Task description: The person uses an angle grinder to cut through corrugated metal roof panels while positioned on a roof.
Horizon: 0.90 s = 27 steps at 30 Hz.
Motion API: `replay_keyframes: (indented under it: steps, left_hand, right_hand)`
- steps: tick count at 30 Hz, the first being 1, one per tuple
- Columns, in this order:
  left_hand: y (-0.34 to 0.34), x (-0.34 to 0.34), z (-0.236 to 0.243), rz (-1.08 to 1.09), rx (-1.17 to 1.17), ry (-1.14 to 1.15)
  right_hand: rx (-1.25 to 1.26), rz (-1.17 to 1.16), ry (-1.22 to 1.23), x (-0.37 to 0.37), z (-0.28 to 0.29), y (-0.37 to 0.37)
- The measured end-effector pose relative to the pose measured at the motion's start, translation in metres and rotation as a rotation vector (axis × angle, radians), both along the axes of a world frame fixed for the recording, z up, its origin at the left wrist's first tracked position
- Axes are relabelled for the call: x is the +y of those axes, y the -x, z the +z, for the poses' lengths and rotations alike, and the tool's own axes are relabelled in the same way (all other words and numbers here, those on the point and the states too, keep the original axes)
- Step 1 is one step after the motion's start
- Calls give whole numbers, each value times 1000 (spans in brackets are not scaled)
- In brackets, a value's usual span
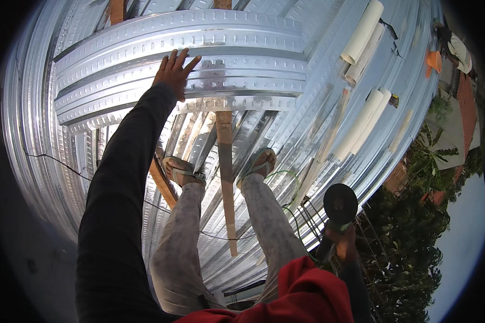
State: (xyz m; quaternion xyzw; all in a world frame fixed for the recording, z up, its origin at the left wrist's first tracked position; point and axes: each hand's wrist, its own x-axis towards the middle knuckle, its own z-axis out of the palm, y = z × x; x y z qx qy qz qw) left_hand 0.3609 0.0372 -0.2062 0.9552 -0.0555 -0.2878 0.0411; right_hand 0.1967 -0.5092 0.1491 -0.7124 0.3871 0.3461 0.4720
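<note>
My left hand rests with its fingers spread on a short, ribbed sheet of shiny metal decking. This sheet lies crosswise over longer metal sheets and a wooden batten. Low on the right, my right hand is closed round what looks like an angle grinder. Its dark round disc faces up, while most of its greenish body is hidden by the disc and my hand. The grinder is held apart from the decking sheet.
My feet in flip-flops stand on ribbed metal beside the batten. A green cord loops near my right leg. Cream-coloured pipes lie at the right. Beyond the metal's right edge are trees, rooftops and sky. An orange object sits far right.
</note>
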Motion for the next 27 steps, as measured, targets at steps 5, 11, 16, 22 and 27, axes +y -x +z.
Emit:
replay_keyframes:
  steps: [5, 11, 16, 22, 27]
  left_hand:
    - [-11, -18, -18, -45, -82, -6]
    - [2, -75, 1, -200, 8, 49]
    - [54, -137, -46, -223, -131, 152]
    - [145, -144, 18, 66, 87, 337]
    - [277, -100, 83, 637, 430, 751]
  right_hand:
    - [11, 4, 36, -58, -9, 13]
    - [-22, -42, 178, -77, -17, 0]
    - [-71, 194, 295, -11, 10, -66]
    - [-142, 397, 318, 54, 42, -89]
    - [-133, 453, -16, 116, 36, -122]
